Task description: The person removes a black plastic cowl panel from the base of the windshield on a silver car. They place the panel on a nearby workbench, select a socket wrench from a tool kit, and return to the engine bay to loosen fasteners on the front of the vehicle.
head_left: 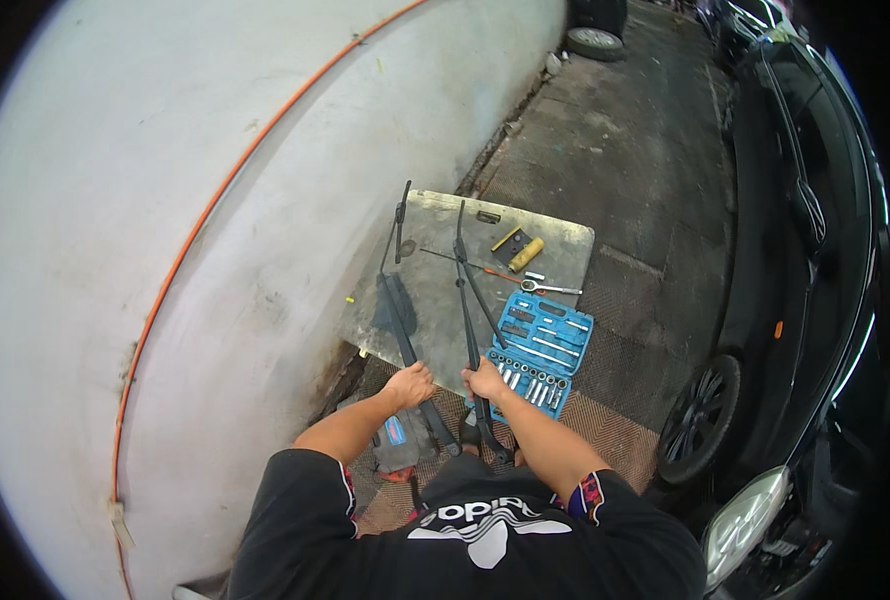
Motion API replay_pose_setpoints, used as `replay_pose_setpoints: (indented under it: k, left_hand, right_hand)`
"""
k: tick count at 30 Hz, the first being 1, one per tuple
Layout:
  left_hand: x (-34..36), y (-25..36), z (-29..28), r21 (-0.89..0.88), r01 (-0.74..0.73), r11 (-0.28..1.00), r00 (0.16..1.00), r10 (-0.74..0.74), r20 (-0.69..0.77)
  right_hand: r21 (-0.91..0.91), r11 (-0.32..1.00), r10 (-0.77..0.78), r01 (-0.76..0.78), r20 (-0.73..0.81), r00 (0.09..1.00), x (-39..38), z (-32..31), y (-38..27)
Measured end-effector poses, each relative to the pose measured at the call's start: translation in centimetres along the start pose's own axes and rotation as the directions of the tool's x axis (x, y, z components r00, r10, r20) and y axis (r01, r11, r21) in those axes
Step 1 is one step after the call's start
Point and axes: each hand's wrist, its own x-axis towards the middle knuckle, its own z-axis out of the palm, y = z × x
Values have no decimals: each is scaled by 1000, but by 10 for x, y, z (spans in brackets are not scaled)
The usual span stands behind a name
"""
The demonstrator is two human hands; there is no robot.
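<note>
By the worktop, left grip and right grip (bare-handed) hold wiper arms.

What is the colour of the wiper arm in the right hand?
Black; the wiper arm shows best in the head view.

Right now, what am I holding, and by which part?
Your left hand holds one long black wiper arm; your right hand holds a second long black wiper arm. Each is gripped on its lower shaft, above the near end.

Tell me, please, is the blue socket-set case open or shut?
Open: the blue socket-set case lies with both halves unfolded, its silver sockets showing.
</note>
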Motion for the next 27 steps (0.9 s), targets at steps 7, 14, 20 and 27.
replay_pose_setpoints:
  k: [7,14,20,27]
  left_hand:
    - [19,-60,123,6,-116,993,987,115,113]
    - [13,-94,193,-6,46,999,994,-45,96]
    - [3,-113,204,-222,187,957,982,-184,35]
    - [-3,-81,206,-694,525,492,685,-728,2]
  right_hand:
    - [-429,893,-273,135,-279,921,96,45,47]
    - [-363,932,-143,-4,-378,915,176,102,54]
    - [-439,893,-98,-100,-407,908,226,125,40]
    - [-437,888,-62,-145,-425,903,252,118,30]
